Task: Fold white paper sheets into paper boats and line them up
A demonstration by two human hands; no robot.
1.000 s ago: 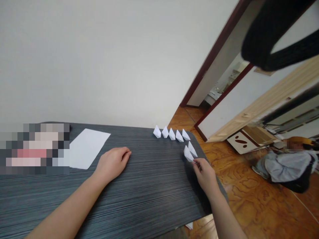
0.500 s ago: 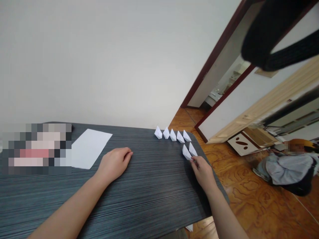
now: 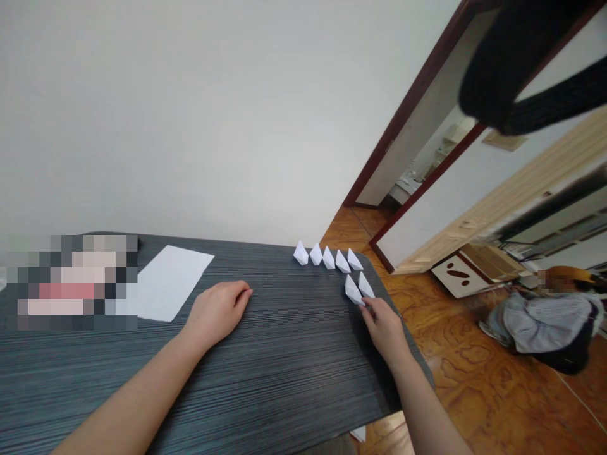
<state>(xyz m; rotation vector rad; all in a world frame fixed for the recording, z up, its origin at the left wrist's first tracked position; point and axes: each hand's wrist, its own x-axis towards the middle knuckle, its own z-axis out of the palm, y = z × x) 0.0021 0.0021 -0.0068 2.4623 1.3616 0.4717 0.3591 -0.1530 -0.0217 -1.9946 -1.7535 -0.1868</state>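
Observation:
Near the table's right end, my right hand (image 3: 383,325) pinches the near tip of a folded white paper boat (image 3: 352,289) between thumb and fingers. The boat rests on the dark wood-grained table (image 3: 284,360). Just right of it stands another paper boat (image 3: 365,284), partly hidden by my fingers. Behind these two, several more boats form a row along the back edge, among them a middle boat (image 3: 329,258). My left hand (image 3: 219,309) lies on the table with its fingers curled in, holding nothing that I can see. A blank white sheet of paper (image 3: 173,278) lies flat beyond it.
A blurred-out patch (image 3: 71,284) covers something at the table's left end. White wall (image 3: 213,126) stands behind the table. To the right are a wooden floor (image 3: 455,341), a cardboard box (image 3: 484,262) and a seated person (image 3: 545,319). Black straps (image 3: 493,76) hang at the upper right.
The pinched boat has shifted slightly to the left with my right hand. My left hand has stayed where it was.

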